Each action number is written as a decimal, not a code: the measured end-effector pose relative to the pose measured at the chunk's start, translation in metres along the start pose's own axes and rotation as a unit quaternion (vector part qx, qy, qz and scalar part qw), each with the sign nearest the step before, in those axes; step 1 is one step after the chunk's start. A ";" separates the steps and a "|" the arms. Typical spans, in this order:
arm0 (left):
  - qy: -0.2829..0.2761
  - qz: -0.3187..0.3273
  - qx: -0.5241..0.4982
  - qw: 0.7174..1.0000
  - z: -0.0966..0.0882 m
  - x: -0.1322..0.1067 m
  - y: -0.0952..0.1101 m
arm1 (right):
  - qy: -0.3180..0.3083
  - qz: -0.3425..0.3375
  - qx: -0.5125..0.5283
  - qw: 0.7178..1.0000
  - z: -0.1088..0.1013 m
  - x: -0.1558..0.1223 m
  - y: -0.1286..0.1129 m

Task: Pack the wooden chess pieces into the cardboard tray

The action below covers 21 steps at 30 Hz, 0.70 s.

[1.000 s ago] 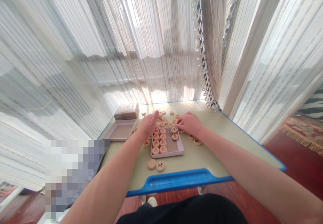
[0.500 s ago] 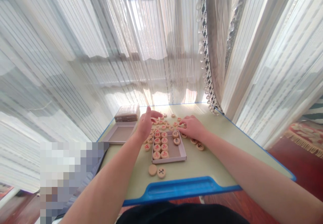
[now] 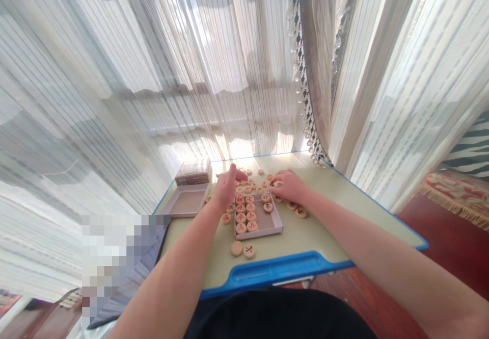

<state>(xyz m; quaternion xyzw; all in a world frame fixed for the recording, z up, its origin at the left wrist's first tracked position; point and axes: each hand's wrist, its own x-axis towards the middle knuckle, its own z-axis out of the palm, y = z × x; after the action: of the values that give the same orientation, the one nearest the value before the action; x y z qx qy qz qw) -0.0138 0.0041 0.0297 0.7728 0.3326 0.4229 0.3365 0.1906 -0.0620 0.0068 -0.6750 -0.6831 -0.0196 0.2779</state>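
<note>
Red-marked pieces (image 3: 240, 217) stand along the shallow box's (image 3: 260, 234) left side, two dark-marked pieces (image 3: 268, 207) far right, with uncovered floor near right; loose pieces (image 3: 249, 250) surround it. Left hand (image 3: 227, 186) fingers look released, right hand (image 3: 288, 185) fingers bend at a piece (whether grasping, I cannot tell), with open worktop (image 3: 347, 196) farther right.

Boxed and loose discs (image 3: 251, 216) on a table (image 3: 362, 222), curtains (image 3: 229, 114) behind.
Open box (image 3: 260, 234), centre: discs in two columns at left, two further discs toward far right. Before it: disc pair (image 3: 249, 251), side by side. Behind: scattered discs (image 3: 248, 189), between left hand (image 3: 226, 187) and right hand (image 3: 290, 187). Left: shallow tray (image 3: 186, 200), closed box (image 3: 193, 171) behind that. Right: two discs (image 3: 301, 212) beside the right forearm.
</note>
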 end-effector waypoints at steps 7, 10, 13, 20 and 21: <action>-0.054 0.051 0.088 0.993 0.006 -0.004 0.004 | 0.039 -0.025 0.090 0.995 -0.024 -0.030 -0.033; -0.048 0.057 0.087 0.993 0.007 -0.005 0.007 | 0.064 -0.045 0.097 0.992 -0.019 -0.054 -0.050; -0.045 0.057 0.097 0.993 0.006 -0.008 0.009 | 0.087 -0.108 0.130 0.982 -0.011 -0.071 -0.056; -0.078 0.107 0.142 0.981 0.007 -0.009 0.013 | 0.091 -0.094 0.143 0.981 -0.011 -0.071 -0.046; -0.080 0.108 0.146 0.980 0.008 -0.008 0.013 | 0.076 -0.093 0.139 0.983 -0.011 -0.071 -0.046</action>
<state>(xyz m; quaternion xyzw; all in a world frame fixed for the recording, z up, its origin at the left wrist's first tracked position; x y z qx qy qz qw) -0.0069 -0.0112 0.0333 0.8763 0.2775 0.3406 0.1975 0.1471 -0.1356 0.0035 -0.5603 -0.7158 -0.0013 0.4168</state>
